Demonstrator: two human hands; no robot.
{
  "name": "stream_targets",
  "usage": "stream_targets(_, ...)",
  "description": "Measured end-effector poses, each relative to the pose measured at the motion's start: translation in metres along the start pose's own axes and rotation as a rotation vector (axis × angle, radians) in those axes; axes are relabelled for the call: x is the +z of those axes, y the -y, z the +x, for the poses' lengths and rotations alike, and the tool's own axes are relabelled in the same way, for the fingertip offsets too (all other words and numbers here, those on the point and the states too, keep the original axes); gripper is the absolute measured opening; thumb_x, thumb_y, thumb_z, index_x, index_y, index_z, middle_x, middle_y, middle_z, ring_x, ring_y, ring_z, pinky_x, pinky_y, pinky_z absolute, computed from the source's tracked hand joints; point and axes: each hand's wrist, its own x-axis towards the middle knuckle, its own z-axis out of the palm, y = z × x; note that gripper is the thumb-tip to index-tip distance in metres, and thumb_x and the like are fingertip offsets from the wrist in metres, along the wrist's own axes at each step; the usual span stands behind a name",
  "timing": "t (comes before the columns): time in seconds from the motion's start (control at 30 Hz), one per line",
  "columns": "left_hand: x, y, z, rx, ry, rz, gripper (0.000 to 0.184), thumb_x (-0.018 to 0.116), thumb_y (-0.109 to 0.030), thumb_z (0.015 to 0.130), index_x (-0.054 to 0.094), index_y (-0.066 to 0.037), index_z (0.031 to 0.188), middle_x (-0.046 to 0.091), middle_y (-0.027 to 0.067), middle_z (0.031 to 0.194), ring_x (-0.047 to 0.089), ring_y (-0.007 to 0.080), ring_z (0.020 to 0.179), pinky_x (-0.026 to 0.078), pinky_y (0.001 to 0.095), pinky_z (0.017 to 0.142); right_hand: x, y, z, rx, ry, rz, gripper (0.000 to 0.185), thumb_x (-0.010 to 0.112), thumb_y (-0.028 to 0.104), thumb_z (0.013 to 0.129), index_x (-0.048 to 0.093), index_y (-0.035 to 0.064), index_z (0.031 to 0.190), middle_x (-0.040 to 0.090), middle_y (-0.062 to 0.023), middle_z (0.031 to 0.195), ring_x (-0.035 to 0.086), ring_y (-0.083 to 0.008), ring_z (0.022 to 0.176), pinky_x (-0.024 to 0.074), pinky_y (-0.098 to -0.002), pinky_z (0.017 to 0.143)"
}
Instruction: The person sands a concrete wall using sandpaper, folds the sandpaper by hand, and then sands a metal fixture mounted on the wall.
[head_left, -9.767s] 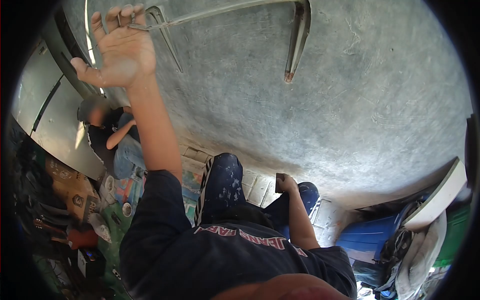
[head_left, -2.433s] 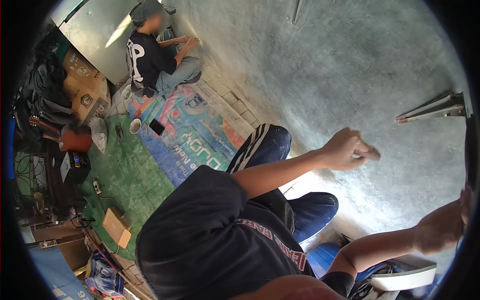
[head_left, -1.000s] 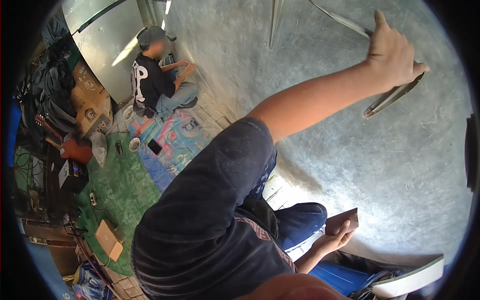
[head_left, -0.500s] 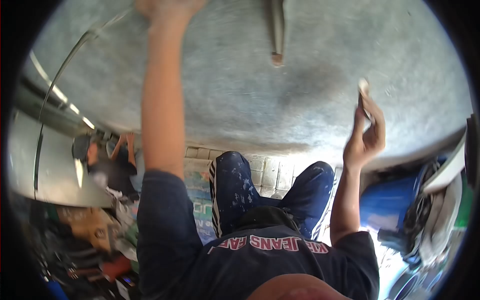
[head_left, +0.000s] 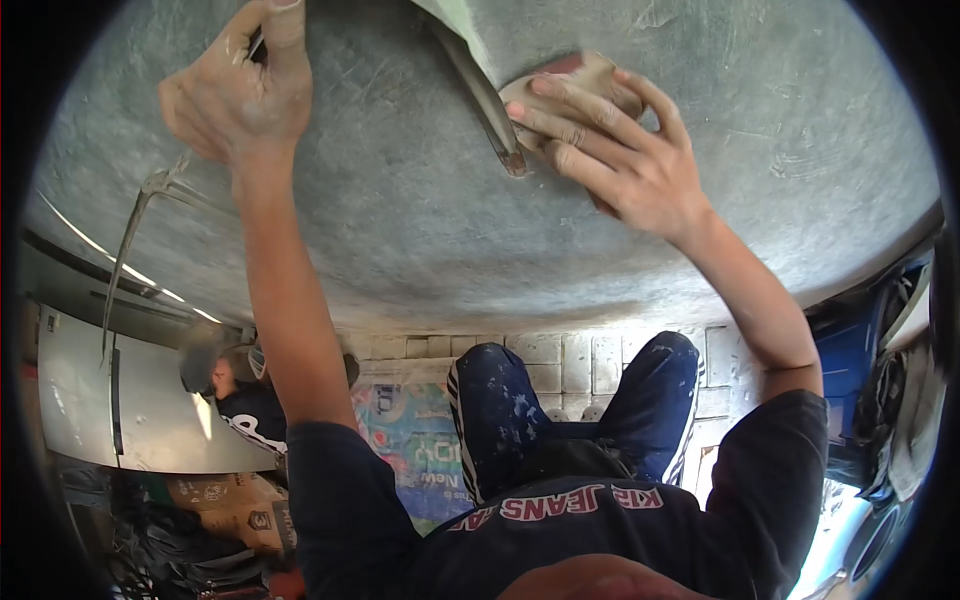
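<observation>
My left hand (head_left: 245,95) is raised at the upper left before the grey wall (head_left: 400,240). Its fingers are curled around something dark near the frame's top edge, too hidden to name. My right hand (head_left: 630,165) holds a folded brown sheet (head_left: 590,85), fingers spread over it, against the wall. Beside the sheet, a metal bracket (head_left: 475,85) slants down from the top edge to a rusty tip. Another thin metal bracket (head_left: 135,215) is at the left, below my left hand.
At the left, a person (head_left: 250,405) in a black shirt is low by a pale metal panel (head_left: 75,400). Cardboard boxes (head_left: 240,510) lie below. My knees are over a tiled floor and a printed mat (head_left: 410,440). A blue container (head_left: 845,365) stands at the right.
The view has swung from the left round to the wall. My right hand has risen from low beside my knee to the wall by the bracket, with the brown sheet. My left hand remains raised.
</observation>
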Motion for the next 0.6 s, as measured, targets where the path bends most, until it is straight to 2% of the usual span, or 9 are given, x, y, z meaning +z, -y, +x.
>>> stream_targets(0.13, 0.0, -0.004, -0.004, -0.063, 0.066, 0.059, 0.076, 0.032, -0.069, 0.091, 0.074, -0.011, 0.066, 0.062, 0.002, 0.051, 0.057, 0.0187, 0.047, 0.039, 0.0328, 0.049, -0.007, -0.021, 0.034, 0.101, -0.092, -0.064, 0.008, 0.06, 0.036, 0.084, 0.059, 0.0284, 0.087, 0.058, 0.0162, 0.129, 0.048, -0.0021, 0.124, 0.0308, -0.0377, 0.113)
stream_targets(0.2, -0.001, -0.006, -0.001, -0.084, 0.041, 0.052, 0.076, 0.031, -0.069, 0.092, 0.074, -0.011, 0.066, 0.062, 0.0026, 0.052, 0.057, 0.0188, 0.048, 0.039, 0.0331, 0.049, -0.002, -0.016, 0.033, 0.102, -0.168, -0.002, 0.007, 0.062, 0.033, 0.084, 0.063, 0.0268, 0.081, 0.065, 0.0144, 0.119, 0.051, -0.0053, 0.123, 0.025, -0.0419, 0.115)
stream_targets(0.27, -0.004, -0.01, -0.001, -0.132, 0.08, 0.048, 0.079, 0.028, -0.069, 0.092, 0.074, -0.01, 0.067, 0.063, 0.0039, 0.053, 0.058, 0.0193, 0.05, 0.041, 0.034, 0.051, -0.001, -0.011, 0.015, -0.041, -0.014, 0.154, 0.01, 0.06, 0.027, 0.084, 0.061, 0.026, 0.094, 0.059, 0.0141, 0.129, 0.05, -0.0037, 0.123, 0.0408, -0.0354, 0.096)
stream_targets(0.33, -0.005, -0.008, -0.001, -0.132, 0.073, 0.055, 0.08, 0.026, -0.069, 0.092, 0.074, -0.01, 0.068, 0.063, 0.0038, 0.054, 0.058, 0.0191, 0.051, 0.041, 0.0336, 0.051, 0.002, -0.017, 0.017, -0.077, -0.021, 0.153, 0.014, 0.058, 0.023, 0.085, 0.062, 0.0245, 0.099, 0.06, 0.0125, 0.128, 0.049, -0.0046, 0.124, 0.0421, -0.0358, 0.094)
stream_targets(0.4, 0.0, -0.007, 0.0, -0.12, 0.075, 0.045, 0.081, 0.025, -0.069, 0.092, 0.074, -0.009, 0.068, 0.063, 0.0037, 0.054, 0.058, 0.0189, 0.052, 0.041, 0.0331, 0.052, 0.006, -0.032, 0.031, -0.028, -0.186, -0.01, 0.014, 0.056, 0.023, 0.09, 0.062, 0.0239, 0.103, 0.061, 0.0121, 0.126, 0.047, -0.0047, 0.127, 0.0357, -0.0387, 0.109)
stream_targets(0.43, 0.003, -0.003, -0.001, -0.069, -0.025, 0.009, 0.077, 0.03, -0.068, 0.092, 0.072, -0.01, 0.062, 0.059, 0.0014, 0.049, 0.053, 0.0168, 0.044, 0.037, 0.032, 0.047, -0.003, -0.038, 0.038, 0.087, -0.074, 0.077, 0.013, 0.059, 0.032, 0.086, 0.066, 0.0232, 0.093, 0.061, 0.015, 0.125, 0.051, -0.0066, 0.124, 0.0334, -0.035, 0.106)
stream_targets(0.47, 0.008, -0.003, -0.001, -0.022, -0.138, -0.029, 0.075, 0.035, -0.067, 0.092, 0.07, -0.011, 0.056, 0.055, -0.0008, 0.043, 0.047, 0.0146, 0.037, 0.032, 0.0309, 0.041, -0.004, -0.033, 0.037, 0.101, -0.064, 0.074, 0.013, 0.059, 0.032, 0.086, 0.066, 0.0232, 0.093, 0.061, 0.015, 0.125, 0.051, -0.0066, 0.124, 0.0334, -0.035, 0.106)
stream_targets(0.53, 0.009, -0.007, 0.0, -0.028, -0.111, -0.048, 0.077, 0.033, -0.068, 0.093, 0.07, -0.011, 0.056, 0.055, -0.0006, 0.043, 0.048, 0.0151, 0.038, 0.032, 0.031, 0.041, -0.009, -0.02, 0.035, -0.045, -0.029, 0.103, 0.021, 0.057, 0.031, 0.088, 0.067, 0.022, 0.104, 0.059, 0.0145, 0.129, 0.048, -0.0059, 0.126, 0.0294, -0.0374, 0.109)
stream_targets(0.6, 0.005, -0.005, 0.001, -0.044, -0.098, -0.04, 0.078, 0.031, -0.068, 0.093, 0.07, -0.01, 0.057, 0.056, -0.0005, 0.043, 0.049, 0.0156, 0.038, 0.033, 0.0311, 0.041, -0.009, -0.023, 0.029, -0.083, -0.014, 0.133, 0.017, 0.055, 0.028, 0.09, 0.064, 0.02, 0.101, 0.06, 0.0099, 0.127, 0.049, -0.0078, 0.124, 0.0275, -0.0401, 0.11)
